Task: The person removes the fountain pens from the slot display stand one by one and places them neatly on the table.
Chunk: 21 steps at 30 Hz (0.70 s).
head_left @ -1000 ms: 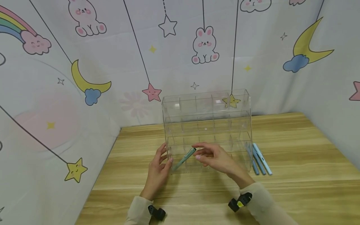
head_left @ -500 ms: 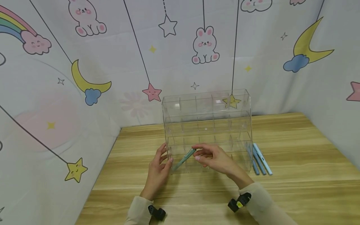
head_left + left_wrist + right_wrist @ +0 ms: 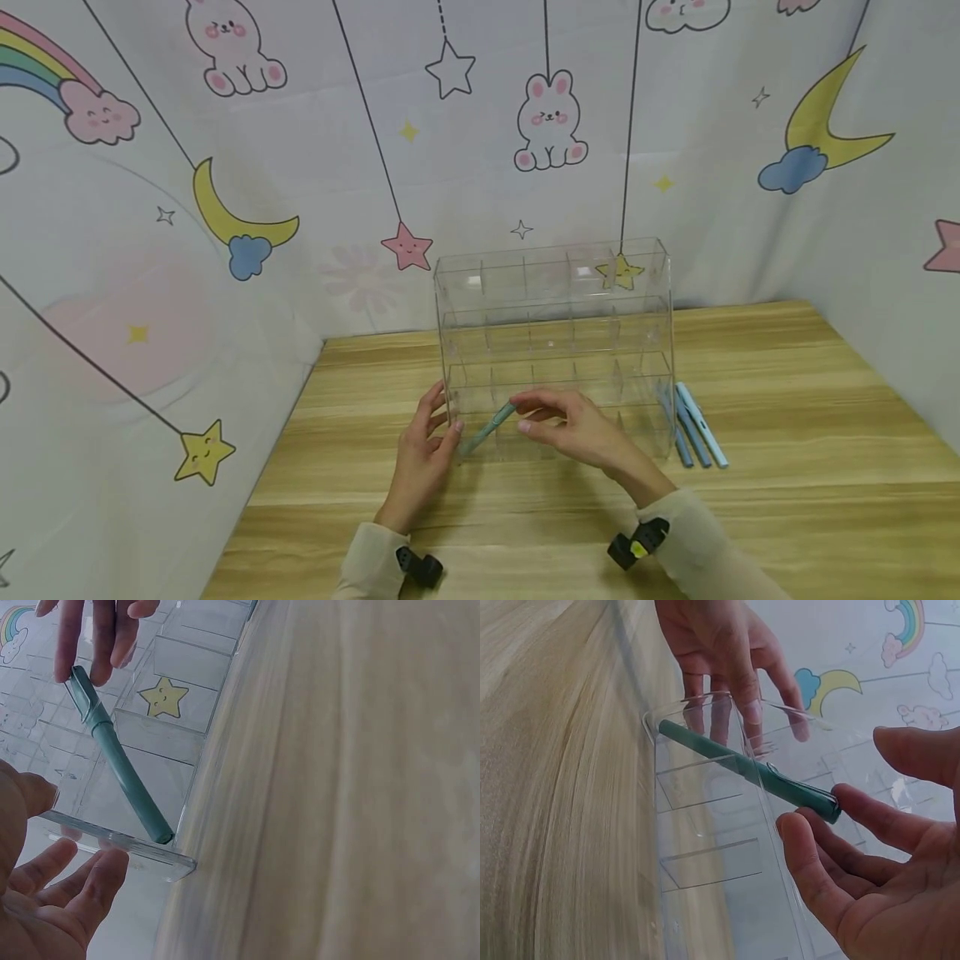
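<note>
A clear plastic organizer (image 3: 551, 337) with rows of compartments stands on the wooden table. My left hand (image 3: 422, 450) grips its left side panel (image 3: 142, 851), thumb on the inner face and fingers outside. A green pen (image 3: 491, 427) leans slantwise in the bottom-row left compartment, its plain end low against the corner, its capped end up to the right. My right hand (image 3: 581, 425) is at that capped end. In the right wrist view, a fingertip touches the end of the green pen (image 3: 787, 787); the thumb stands apart from it.
Beside the organizer's right side lie a light blue pen (image 3: 702, 425) and two darker blue ones (image 3: 693, 431), partly seen through the plastic. A white printed cloth (image 3: 480, 183) hangs behind the table, with more at both sides.
The green pen's capped end has tipped slightly lower and turned a little, and my right fingertips have moved down with it. My left hand keeps its hold on the organizer.
</note>
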Available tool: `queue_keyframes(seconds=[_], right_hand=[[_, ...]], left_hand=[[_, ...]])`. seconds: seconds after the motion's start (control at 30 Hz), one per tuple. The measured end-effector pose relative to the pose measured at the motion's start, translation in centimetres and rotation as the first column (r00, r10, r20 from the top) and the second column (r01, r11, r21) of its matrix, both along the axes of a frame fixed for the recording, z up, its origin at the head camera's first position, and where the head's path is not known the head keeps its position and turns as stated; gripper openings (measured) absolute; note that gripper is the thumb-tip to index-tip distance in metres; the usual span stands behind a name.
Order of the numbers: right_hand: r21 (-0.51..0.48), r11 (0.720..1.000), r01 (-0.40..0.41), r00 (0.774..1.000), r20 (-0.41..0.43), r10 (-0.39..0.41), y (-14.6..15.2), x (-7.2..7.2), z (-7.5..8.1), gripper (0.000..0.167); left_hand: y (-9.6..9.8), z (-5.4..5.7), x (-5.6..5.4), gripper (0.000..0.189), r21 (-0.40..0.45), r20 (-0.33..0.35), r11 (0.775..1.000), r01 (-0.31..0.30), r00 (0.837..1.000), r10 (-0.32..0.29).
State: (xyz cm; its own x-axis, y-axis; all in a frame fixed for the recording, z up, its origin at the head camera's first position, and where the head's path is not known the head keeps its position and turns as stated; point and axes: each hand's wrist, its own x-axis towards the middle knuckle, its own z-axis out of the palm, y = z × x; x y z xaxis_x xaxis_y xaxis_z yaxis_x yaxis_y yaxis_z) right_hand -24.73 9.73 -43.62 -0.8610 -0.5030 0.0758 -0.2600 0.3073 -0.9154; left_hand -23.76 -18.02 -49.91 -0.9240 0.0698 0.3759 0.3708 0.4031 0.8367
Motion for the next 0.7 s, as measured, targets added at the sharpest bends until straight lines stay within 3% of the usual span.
queue_keyframes(seconds=[0.4,0.7], right_hand=[[-0.012,0.990,0.139,0.989,-0.057,-0.140,-1.1,0.1,-0.4,0.027],[-0.045,0.991,0.129,0.988,-0.081,-0.132,-1.2,0.1,-0.6,0.038]], left_hand=[[0.1,0.2,0.0,0.068,0.001,0.019,1.000,-0.003,1.000,0.003],[0.1,0.2,0.0,0.068,-0.002,0.019,1.000,-0.009,1.000,0.009]])
